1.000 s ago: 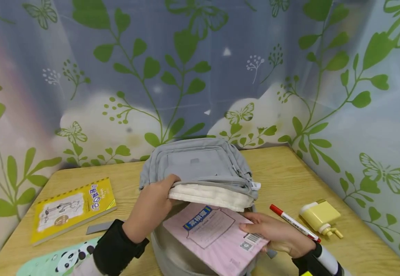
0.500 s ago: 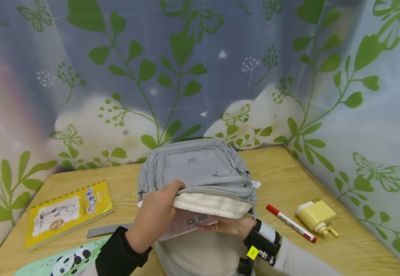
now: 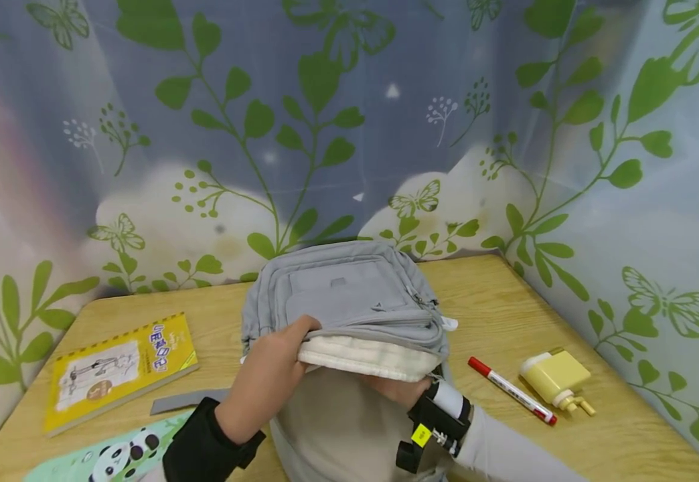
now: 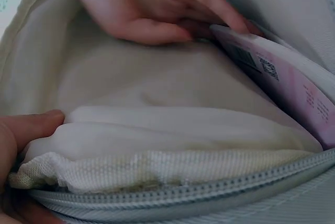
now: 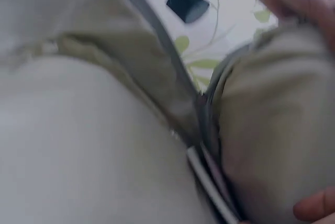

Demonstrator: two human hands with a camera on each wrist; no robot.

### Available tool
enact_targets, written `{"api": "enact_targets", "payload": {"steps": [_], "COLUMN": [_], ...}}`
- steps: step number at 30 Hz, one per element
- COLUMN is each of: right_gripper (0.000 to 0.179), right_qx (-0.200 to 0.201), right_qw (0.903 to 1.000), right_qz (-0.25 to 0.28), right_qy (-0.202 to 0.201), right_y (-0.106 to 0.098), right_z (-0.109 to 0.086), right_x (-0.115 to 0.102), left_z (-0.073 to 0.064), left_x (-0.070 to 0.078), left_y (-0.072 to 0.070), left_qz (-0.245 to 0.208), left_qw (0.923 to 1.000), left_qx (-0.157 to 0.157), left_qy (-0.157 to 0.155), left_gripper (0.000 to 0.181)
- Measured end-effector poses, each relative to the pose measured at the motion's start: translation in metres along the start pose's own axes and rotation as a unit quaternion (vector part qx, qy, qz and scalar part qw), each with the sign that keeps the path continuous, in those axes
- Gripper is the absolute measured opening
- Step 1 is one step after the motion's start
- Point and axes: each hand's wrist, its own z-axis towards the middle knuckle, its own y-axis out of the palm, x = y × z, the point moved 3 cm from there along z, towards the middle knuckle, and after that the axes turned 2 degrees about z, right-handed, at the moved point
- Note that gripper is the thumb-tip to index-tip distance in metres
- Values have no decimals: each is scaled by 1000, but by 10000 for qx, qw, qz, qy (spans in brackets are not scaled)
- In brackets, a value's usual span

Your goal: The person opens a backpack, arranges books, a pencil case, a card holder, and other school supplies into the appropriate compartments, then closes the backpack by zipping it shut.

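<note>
A grey backpack point(image 3: 349, 288) lies on the table with its main compartment unzipped. My left hand point(image 3: 277, 375) pinches the edge of its flap point(image 3: 367, 358) and holds it up, thumb on the pale lining in the left wrist view. My right hand point(image 3: 394, 388) reaches under the flap, fingers hidden from the head view. Inside, the left wrist view has a pink book point(image 4: 285, 72) with a barcode, standing against the compartment's right side. The right hand's fingers point(image 4: 222, 7) are at the book's top edge, its thumb apart from the cover. The book's narrow edge point(image 5: 209, 185) shows in the right wrist view.
Left of the backpack lie a yellow comic book point(image 3: 120, 371), a grey strap point(image 3: 187, 400) and a mint-green panda-print case point(image 3: 114, 452). On its right are a red-capped marker point(image 3: 512, 390) and a pale yellow bottle-shaped item point(image 3: 557, 376). A leaf-print curtain point(image 3: 325, 134) hangs behind the table.
The pink book has gone from the backpack's opening to inside, under the flap, with my right hand following it in. My left hand keeps its hold on the flap, a little lower than before.
</note>
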Motion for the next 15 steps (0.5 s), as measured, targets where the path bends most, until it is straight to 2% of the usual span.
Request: {"api": "enact_targets", "payload": {"steps": [1, 2, 3, 4, 5, 6, 7, 8, 9, 11, 12, 13, 15], "right_gripper": [73, 71, 67, 59, 55, 51, 49, 53, 53, 49, 45, 41, 37], "right_qx": [-40, -23, -852, -2646, -4557, -5715, -6371, -6177, -6237, -6416, -6503, -6571, -6549], "right_qw": [9999, 9982, 9960, 9542, 8507, 7523, 6881, 7156, 7206, 7211, 7111, 6875, 6141], "right_qz": [-104, -573, -170, 368, 1268, 2397, 2930, 2794, 2477, 1387, 629, -165, -1232], "right_qy": [20, -147, -200, -1345, -2295, -2235, -1863, -1683, -1739, -2215, -2600, -3087, -4229], "right_y": [-28, -52, -74, -85, -96, -109, -121, -127, -132, -141, -147, -154, -171], "right_z": [-29, -54, -75, -92, -110, -123, -132, -137, -142, -154, -160, -167, -177], "right_x": [-21, -40, -60, -76, -86, -89, -89, -91, -91, -91, -92, -94, -96], "left_z": [0, 1, 1, 2, 2, 2, 2, 2, 2, 2, 1, 0, -1], "left_x": [0, 0, 0, -1, -1, -2, -2, -3, -3, -4, -4, -4, -4], "left_y": [0, 1, 1, 2, 2, 2, 3, 3, 3, 3, 4, 5, 7], "left_qz": [1, 12, 23, 57, 93, 116, 129, 123, 114, 61, 23, -7, -62], "left_qw": [10000, 10000, 10000, 10000, 10000, 9999, 9999, 9999, 9999, 10000, 10000, 10000, 9999], "left_qx": [-6, -10, -14, -11, -2, 6, 6, 10, 22, 15, -3, -28, -87], "left_qy": [6, 21, 21, 12, 0, -15, -35, -61, -69, -64, -57, -53, -64], "left_gripper": [33, 33, 33, 32, 32, 32, 32, 33, 31, 31, 32, 32, 32]}}
